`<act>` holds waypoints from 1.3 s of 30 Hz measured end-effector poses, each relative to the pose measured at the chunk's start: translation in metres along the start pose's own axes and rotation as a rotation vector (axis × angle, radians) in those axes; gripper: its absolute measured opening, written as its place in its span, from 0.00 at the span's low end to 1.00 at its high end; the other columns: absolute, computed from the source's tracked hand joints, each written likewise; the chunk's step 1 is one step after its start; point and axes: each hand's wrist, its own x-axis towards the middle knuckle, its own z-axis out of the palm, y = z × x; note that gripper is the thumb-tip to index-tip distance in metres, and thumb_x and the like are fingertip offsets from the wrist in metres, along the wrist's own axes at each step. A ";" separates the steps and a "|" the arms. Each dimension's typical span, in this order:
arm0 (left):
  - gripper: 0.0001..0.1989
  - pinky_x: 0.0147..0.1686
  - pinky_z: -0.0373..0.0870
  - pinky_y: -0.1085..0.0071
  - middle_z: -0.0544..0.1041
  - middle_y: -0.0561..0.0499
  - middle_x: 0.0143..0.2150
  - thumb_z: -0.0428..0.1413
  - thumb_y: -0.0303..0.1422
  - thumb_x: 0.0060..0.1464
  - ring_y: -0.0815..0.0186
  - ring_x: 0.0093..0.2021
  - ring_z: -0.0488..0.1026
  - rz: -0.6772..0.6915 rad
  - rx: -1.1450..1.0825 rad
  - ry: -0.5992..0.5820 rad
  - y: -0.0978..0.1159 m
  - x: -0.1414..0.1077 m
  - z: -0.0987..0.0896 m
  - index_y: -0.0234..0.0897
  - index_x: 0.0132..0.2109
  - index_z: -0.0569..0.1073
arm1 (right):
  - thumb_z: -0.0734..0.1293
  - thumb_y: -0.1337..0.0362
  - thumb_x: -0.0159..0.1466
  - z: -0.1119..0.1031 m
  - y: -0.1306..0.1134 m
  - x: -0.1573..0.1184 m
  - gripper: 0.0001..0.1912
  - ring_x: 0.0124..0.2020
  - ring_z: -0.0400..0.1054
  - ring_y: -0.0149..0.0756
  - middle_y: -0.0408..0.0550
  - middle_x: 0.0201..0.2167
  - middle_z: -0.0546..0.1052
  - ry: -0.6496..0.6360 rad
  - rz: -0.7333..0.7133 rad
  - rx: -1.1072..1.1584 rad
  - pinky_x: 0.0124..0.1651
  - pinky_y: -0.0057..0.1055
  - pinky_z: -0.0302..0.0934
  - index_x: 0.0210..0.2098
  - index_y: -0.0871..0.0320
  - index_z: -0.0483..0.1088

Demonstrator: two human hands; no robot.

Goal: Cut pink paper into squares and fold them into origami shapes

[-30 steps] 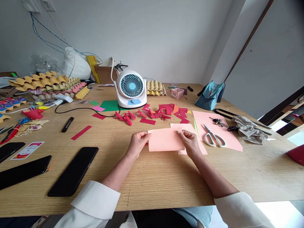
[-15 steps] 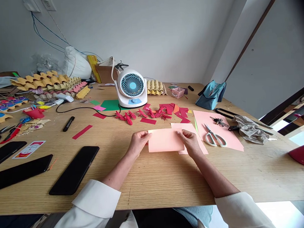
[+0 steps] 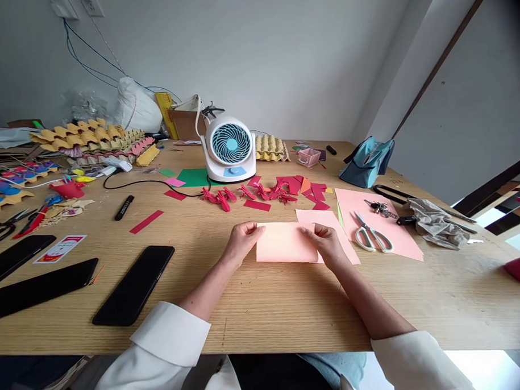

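Note:
A folded sheet of pale pink paper is held up in front of me between both hands. My left hand pinches its upper left corner, thumb in front and fingers behind. At the upper right, my right hand grips the same paper with the thumb across its face. Behind it, partly covered, lies another pink sheet on the table. To the right, scissors with white handles rest slightly spread on a larger pink sheet.
A white fan stands behind several red paper pieces. Black phones, a marker and egg cartons are at left. At right are a teal bag, keys and a crumpled grey cloth.
The whole scene has shifted slightly rightward as my view turned a little left. Both hands still hold the pink paper, with my left thumb slightly further over its edge.

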 end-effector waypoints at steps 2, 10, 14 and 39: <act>0.17 0.26 0.56 0.75 0.65 0.56 0.21 0.60 0.45 0.46 0.72 0.24 0.60 0.024 0.015 -0.010 -0.001 0.000 0.000 0.33 0.25 0.72 | 0.74 0.43 0.47 0.001 -0.001 0.000 0.23 0.23 0.61 0.31 0.44 0.21 0.72 0.012 -0.013 -0.021 0.25 0.27 0.55 0.22 0.59 0.73; 0.20 0.24 0.55 0.76 0.61 0.57 0.20 0.56 0.44 0.52 0.72 0.23 0.58 0.103 0.029 -0.006 -0.002 0.002 -0.003 0.35 0.21 0.64 | 0.73 0.44 0.49 0.001 0.000 0.000 0.24 0.21 0.54 0.28 0.41 0.18 0.65 0.001 -0.033 -0.050 0.24 0.26 0.48 0.19 0.59 0.67; 0.20 0.24 0.58 0.75 0.62 0.57 0.20 0.55 0.44 0.53 0.71 0.23 0.60 0.111 0.045 0.000 -0.002 0.002 -0.004 0.36 0.21 0.66 | 0.73 0.44 0.49 0.000 0.000 0.000 0.24 0.22 0.54 0.27 0.41 0.19 0.65 -0.004 -0.030 -0.046 0.24 0.26 0.48 0.19 0.59 0.67; 0.11 0.32 0.63 0.75 0.79 0.52 0.30 0.54 0.36 0.55 0.68 0.32 0.73 0.272 0.678 -0.282 0.011 -0.004 -0.010 0.36 0.31 0.78 | 0.71 0.46 0.54 0.013 0.005 -0.010 0.23 0.22 0.52 0.26 0.40 0.20 0.63 -0.263 0.054 -0.092 0.25 0.26 0.46 0.23 0.61 0.67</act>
